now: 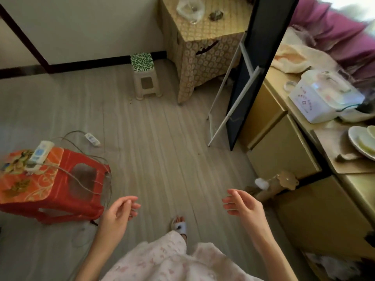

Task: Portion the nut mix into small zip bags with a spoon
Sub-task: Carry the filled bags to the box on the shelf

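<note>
Nut mix: possibly the dark heap (216, 15) on the far patterned table (211, 31) — too small for certainty.
Left hand (119, 213): loosely curled, nothing held.
Right hand (241, 205): fingers relaxed and spread, nothing held.
Progress: judged not begun; no spoon or filled zip bag is seen.
Clear bag (190, 8): crumpled by the heap — contents unreadable.
Cut off: plate (354, 138) at the right edge.

At nine o'clock a red stool (50, 185) bears gold scrolls and flowers. At twelve a cream stool (145, 78) has a green-and-white leaf-print top, beside a table (203, 55) covered in tan cloth with pale rings. At one, magenta fabric (336, 31). At six, a pale pink garment (172, 262) with faint pink motifs. Grey-striped floor (162, 138).
</note>
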Available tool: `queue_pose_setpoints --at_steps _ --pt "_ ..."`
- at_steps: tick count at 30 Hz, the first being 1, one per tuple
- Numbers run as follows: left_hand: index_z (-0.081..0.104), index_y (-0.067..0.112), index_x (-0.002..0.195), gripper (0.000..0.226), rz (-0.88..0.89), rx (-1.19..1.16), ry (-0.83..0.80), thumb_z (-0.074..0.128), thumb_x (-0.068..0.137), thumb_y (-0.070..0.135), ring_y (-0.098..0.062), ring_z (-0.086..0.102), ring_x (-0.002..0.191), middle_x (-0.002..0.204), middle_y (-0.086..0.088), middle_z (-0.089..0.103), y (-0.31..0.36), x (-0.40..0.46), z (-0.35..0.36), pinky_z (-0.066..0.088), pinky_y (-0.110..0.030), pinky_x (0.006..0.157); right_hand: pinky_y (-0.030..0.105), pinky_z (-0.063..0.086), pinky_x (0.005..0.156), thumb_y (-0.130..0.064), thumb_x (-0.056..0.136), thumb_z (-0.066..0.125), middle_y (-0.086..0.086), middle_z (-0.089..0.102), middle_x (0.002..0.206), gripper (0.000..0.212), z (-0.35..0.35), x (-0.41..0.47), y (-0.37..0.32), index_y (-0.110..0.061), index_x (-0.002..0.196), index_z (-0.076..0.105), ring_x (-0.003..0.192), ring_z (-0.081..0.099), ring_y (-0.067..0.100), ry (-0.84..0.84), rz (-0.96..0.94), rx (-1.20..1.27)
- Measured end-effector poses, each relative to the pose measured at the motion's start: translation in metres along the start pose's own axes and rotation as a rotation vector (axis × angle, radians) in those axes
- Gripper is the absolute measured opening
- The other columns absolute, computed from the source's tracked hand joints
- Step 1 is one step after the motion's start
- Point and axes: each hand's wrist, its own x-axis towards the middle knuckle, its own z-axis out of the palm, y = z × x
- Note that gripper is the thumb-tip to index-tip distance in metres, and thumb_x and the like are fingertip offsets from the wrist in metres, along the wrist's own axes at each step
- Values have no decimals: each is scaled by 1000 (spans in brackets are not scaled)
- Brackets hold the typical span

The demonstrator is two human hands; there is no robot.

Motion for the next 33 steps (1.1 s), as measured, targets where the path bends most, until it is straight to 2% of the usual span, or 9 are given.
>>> queue_pose_setpoints --at_steps 3,7,10,18,22,25,33 --pt "61 2 94 19 35 12 -50 43 94 -2 -24 58 65 76 -11 65 38 59 14 49 -11 56 25 51 61 -16 96 51 3 71 73 19 16 47 -33 -18 88 68 64 65 11 5 2 6" --pt "60 3 93 19 91 12 -74 42 94 -3 -5 60 57 75 -10 64 84 127 34 48 -10 58 24 51 63 -21 96 50 5 72 79 18 35 102 -68 -18 94 68 70 66 15 -8 34 -4" --pt "60 3 93 19 104 -4 -60 42 94 -2 -2 59 57 76 -10 64 108 174 49 48 -10 58 24 51 64 -22 96 50 7 71 82 18 49 147 -93 -16 97 67 73 67 17 -24 55 -20" --pt "61 15 85 26 64 -8 22 43 93 -2 -1 60 56 74 -6 66 138 303 78 48 -9 57 28 53 69 -21 97 48 3 70 83 18 88 302 -166 -15 102 64 73 66 14 -131 27 -144" --pt "60 9 87 22 28 -14 45 42 93 -2 1 59 53 73 -6 65 160 373 87 48 -8 56 22 55 65 -21 96 50 0 71 80 15 101 379 -218 -19 97 65 69 67 9 -144 -19 -133" --pt "59 3 93 19 13 -13 48 41 94 -2 1 59 54 76 -8 65 174 423 94 48 -8 56 22 54 65 -18 96 50 2 70 80 15 108 429 -252 -18 96 65 70 66 11 -156 -25 -126" --pt "61 8 92 21 -19 -21 83 41 95 2 -2 60 56 77 -11 65 207 530 121 50 -11 56 23 52 66 -12 97 48 8 69 83 18 125 533 -303 -8 100 66 74 64 18 -151 34 -98"
